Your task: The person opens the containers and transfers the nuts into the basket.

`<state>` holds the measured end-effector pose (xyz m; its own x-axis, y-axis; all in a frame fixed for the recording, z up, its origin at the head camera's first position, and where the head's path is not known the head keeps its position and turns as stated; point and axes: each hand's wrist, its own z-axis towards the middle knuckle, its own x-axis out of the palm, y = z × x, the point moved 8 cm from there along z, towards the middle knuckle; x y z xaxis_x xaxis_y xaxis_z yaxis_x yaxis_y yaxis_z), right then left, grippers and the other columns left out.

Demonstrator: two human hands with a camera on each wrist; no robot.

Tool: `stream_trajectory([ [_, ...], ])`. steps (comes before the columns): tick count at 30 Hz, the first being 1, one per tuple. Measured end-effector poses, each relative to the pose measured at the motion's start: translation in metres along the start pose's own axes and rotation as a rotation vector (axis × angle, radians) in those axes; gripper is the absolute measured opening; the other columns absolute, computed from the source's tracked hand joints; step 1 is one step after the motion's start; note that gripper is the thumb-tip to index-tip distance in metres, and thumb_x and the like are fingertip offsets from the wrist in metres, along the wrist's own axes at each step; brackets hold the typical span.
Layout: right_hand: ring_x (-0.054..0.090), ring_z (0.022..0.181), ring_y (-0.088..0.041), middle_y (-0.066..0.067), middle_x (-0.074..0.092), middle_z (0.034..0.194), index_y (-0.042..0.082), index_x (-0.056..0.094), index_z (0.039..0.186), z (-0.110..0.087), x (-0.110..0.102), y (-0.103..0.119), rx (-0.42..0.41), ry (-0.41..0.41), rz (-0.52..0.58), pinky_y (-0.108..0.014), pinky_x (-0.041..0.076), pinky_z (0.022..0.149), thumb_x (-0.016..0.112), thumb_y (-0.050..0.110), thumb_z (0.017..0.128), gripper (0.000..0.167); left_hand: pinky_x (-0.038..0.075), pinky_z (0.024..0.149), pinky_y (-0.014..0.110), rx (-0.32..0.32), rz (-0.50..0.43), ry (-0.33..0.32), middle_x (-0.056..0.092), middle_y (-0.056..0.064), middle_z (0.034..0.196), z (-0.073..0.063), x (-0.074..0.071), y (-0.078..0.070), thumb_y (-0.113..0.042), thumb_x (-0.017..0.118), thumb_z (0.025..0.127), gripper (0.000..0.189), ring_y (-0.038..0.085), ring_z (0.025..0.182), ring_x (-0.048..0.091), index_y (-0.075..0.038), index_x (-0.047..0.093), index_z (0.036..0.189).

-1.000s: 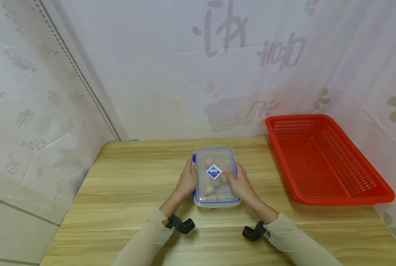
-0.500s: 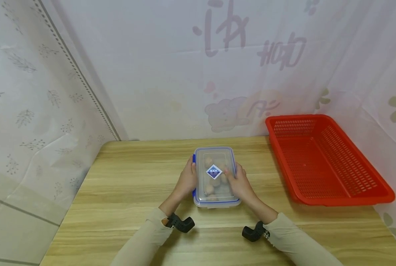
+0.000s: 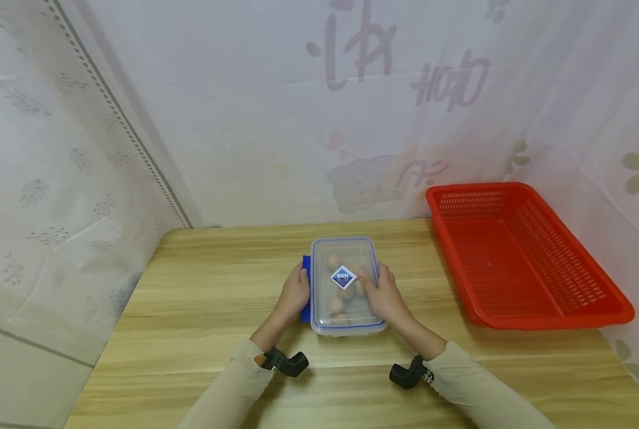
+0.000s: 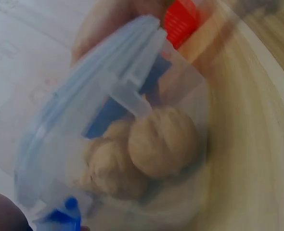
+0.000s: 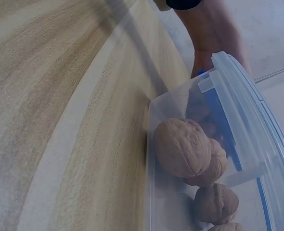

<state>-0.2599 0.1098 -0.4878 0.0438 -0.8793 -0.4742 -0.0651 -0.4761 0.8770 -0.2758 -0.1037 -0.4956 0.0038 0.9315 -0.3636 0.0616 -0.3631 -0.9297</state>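
- Box [image 3: 345, 285] holds walnuts [image 5: 183, 148].
- Left hand [image 3: 293, 293] pinches its blue flap [image 3: 306, 308] at 9 o'clock.
- Right hand [image 3: 386, 295] grips its 3 o'clock side.
- Red basket [image 3: 493, 262] sits toward 3 o'clock.

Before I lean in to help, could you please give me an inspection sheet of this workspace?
Surface: wood-grain table, with the box in front of the person.
Job's things: clear lidded box with walnuts inside; diamond sticker on top; blue latch standing out from its left side.
Clutter: red basket at the table's right.
Hands: left hand touches the latch, fingers partly hidden; right hand grips the box's right side, thumb on the lid. Black devices on both wrists.
Cables: nothing seen.
Surroundings: pale printed sheets behind and at both sides.
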Motion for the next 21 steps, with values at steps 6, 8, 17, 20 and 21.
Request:
stream_trajectory([
  [6, 0.041, 0.134, -0.052, -0.036, 0.038, 0.143, -0.009, 0.025, 0.154, 0.001, 0.000, 0.000, 0.005, 0.008, 0.003, -0.068, 0.036, 0.114, 0.050, 0.032, 0.108, 0.067, 0.043, 0.113, 0.057, -0.027, 0.046, 0.013, 0.054, 0.033, 0.137, 0.001, 0.000, 0.007, -0.015, 0.034, 0.110, 0.044, 0.046, 0.128, 0.053, 0.014, 0.044, 0.142],
  [8, 0.040, 0.135, -0.052, -0.037, 0.037, 0.144, -0.010, 0.025, 0.154, 0.001, 0.000, 0.000, 0.005, 0.019, 0.008, -0.068, 0.036, 0.114, 0.051, 0.031, 0.108, 0.066, 0.049, 0.108, 0.055, -0.031, 0.050, -0.007, 0.058, 0.032, 0.132, 0.001, -0.004, 0.006, -0.016, 0.037, 0.110, 0.043, 0.043, 0.121, 0.058, 0.013, 0.046, 0.141],
  [17, 0.045, 0.131, -0.048, -0.035, 0.037, 0.143, -0.011, 0.032, 0.150, 0.005, -0.017, 0.002, 0.013, 0.076, -0.083, -0.064, 0.045, 0.109, 0.058, 0.041, 0.104, 0.075, 0.064, 0.076, 0.044, -0.104, -0.045, 0.094, 0.059, 0.025, 0.120, -0.002, -0.026, -0.009, -0.026, 0.042, 0.111, 0.043, 0.034, 0.100, 0.064, 0.007, 0.052, 0.137],
  [20, 0.055, 0.114, -0.040, -0.029, 0.050, 0.128, -0.010, 0.042, 0.145, 0.005, -0.027, 0.004, 0.006, 0.067, -0.124, -0.052, 0.055, 0.095, 0.062, 0.040, 0.102, 0.069, 0.064, 0.079, 0.048, -0.124, -0.071, 0.218, 0.058, 0.027, 0.124, -0.006, -0.029, -0.015, -0.023, 0.046, 0.110, 0.043, 0.036, 0.104, 0.064, 0.009, 0.052, 0.137],
  [21, 0.058, 0.108, -0.036, -0.025, 0.053, 0.122, -0.009, 0.044, 0.144, 0.005, -0.029, 0.004, 0.006, 0.069, -0.133, -0.046, 0.057, 0.088, 0.063, 0.038, 0.102, 0.065, 0.064, 0.081, 0.049, -0.132, -0.073, 0.251, 0.059, 0.027, 0.125, -0.008, -0.030, -0.017, -0.022, 0.048, 0.110, 0.042, 0.037, 0.105, 0.065, 0.009, 0.052, 0.138],
])
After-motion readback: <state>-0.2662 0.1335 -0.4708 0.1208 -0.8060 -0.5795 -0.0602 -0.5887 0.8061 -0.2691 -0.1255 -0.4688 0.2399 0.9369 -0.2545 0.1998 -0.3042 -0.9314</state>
